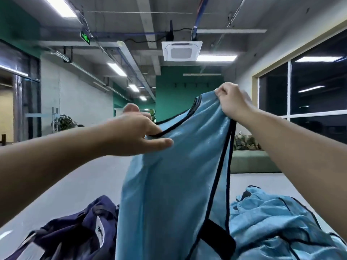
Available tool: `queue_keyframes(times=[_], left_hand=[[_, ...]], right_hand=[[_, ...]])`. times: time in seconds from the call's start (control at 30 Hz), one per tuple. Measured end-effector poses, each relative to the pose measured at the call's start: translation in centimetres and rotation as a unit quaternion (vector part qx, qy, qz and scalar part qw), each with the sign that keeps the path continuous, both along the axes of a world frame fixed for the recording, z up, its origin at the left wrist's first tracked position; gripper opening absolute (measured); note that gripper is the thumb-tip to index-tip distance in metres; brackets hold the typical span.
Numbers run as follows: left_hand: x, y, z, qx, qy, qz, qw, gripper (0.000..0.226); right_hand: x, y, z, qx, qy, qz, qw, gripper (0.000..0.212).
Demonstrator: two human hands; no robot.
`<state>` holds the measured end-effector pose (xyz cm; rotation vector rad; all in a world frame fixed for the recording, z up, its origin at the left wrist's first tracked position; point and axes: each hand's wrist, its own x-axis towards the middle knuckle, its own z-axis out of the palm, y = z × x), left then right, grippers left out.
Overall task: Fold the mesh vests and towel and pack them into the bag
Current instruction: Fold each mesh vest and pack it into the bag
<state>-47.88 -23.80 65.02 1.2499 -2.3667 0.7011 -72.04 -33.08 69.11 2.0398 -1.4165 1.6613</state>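
Nearest to us, at the lower left, lies the dark blue bag (75, 233), slumped and bearing a white label; we read it as set within easy reach so that folded pieces can drop straight in. At the lower right, a heap of light blue vests (281, 222) with black trim lies crumpled and unfolded, well apart from the bag and separated from it by the hanging cloth. We cannot tell whether the towel is among this heap. What carries the bag and the heap is hidden at the bottom edge.

Between them hangs the vest (169, 184) in hand, lifted high so that its weight draws the mesh straight and the black-edged openings fall into line. Our right hand (232, 102) holds one shoulder at the top, fingers curled tightly and clamped on the cloth; this hand carries the load. Our left hand (139, 137) reaches to the neckline, where one finger seems to hook under the black trim while the thumb lies extended along the fabric. The fingers are loosely apart, not yet closed on the cloth. We judge that this hand is seeking the opposite shoulder, so that the vest may be spread flat before its first fold.

Farther off, a pale floor (75, 175) runs to a low green sofa (251, 162) on the right, under dark windows (309, 94).
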Motion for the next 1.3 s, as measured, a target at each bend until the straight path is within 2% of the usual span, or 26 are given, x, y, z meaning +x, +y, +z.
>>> queue_keyframes(times=[0.07,0.17,0.3,0.37,0.4,0.43,0.5,0.53,0.57,0.63,0.67,0.77,0.83,0.9,1.0,1.03,1.13,1.2,1.3], left_hand=[[1.6,-0.7,2.1,-0.109,-0.061,-0.022,0.992,0.08],[2.9,-1.4,5.8,-0.182,-0.132,-0.001,0.974,0.072],[2.6,-0.5,10.6,-0.175,-0.11,0.087,0.975,0.071],[2.5,-0.5,11.9,-0.18,-0.046,0.095,0.978,0.055],[2.6,-0.7,11.8,-0.169,-0.016,0.077,0.983,0.05],[2.7,-1.1,11.2,-0.115,-0.003,0.063,0.991,0.052],[2.6,-1.7,9.1,0.093,0.006,0.056,0.994,0.063],[2.6,-1.7,8.4,0.156,0.007,0.051,0.986,0.062],[2.7,-1.5,8.2,0.166,0.018,0.034,0.985,0.064],[2.9,-0.8,9.1,0.102,0.057,0.002,0.993,0.069],[2.7,-0.5,9.7,0.085,0.061,-0.004,0.994,0.063],[1.8,0.0,9.1,0.115,0.007,0.008,0.993,0.033],[1.0,0.6,8.1,0.098,-0.002,-0.002,0.995,0.027],[0.6,1.5,7.9,0.072,0.002,-0.027,0.997,0.032],[0.2,2.6,8.3,0.057,0.009,-0.049,0.997,0.016],[0.1,3.0,8.2,0.058,0.007,-0.054,0.997,0.019],[0.0,4.2,8.3,0.093,0.077,-0.09,0.989,0.009],[0.2,4.8,8.6,0.104,0.17,-0.124,0.972,0.022],[0.2,4.8,8.5,0.118,0.289,-0.201,0.929,0.027]], right_hand=[[-0.5,0.1,0.7,-0.016,-0.017,-0.005,1.0,0.025],[-0.4,1.0,3.4,-0.066,-0.033,-0.018,0.997,0.022],[0.0,2.2,8.0,-0.172,-0.063,0.009,0.983,0.025],[0.2,2.6,9.7,-0.23,-0.089,0.037,0.968,0.029],[0.1,2.4,10.2,-0.225,-0.066,0.034,0.971,0.027],[0.1,2.1,10.3,-0.18,-0.011,0.015,0.983,0.024],[0.1,0.8,9.6,-0.044,0.1,-0.012,0.994,0.025],[0.0,0.5,9.3,-0.039,0.125,-0.018,0.991,0.025],[-0.1,0.7,9.4,-0.074,0.104,-0.004,0.992,0.024],[-0.2,1.8,10.4,-0.152,0.014,0.02,0.988,0.024],[-0.2,2.3,11.1,-0.139,0.003,0.022,0.99,0.022],[-0.5,2.7,11.9,-0.044,0.054,-0.002,0.998,0.023],[-0.3,3.0,11.9,-0.068,0.031,-0.005,0.997,0.026],[-0.3,3.5,11.9,-0.087,0.017,-0.032,0.996,0.029],[-0.6,3.6,11.5,-0.096,0.001,-0.039,0.995,0.019],[-0.8,3.7,11.3,-0.095,-0.001,-0.034,0.995,0.021],[-1.4,4.8,11.0,-0.079,0.029,-0.044,0.996,0.031],[-1.4,5.6,11.4,-0.069,0.038,-0.058,0.995,0.027],[-1.2,5.8,11.4,-0.034,0.037,-0.087,0.995,0.037]])
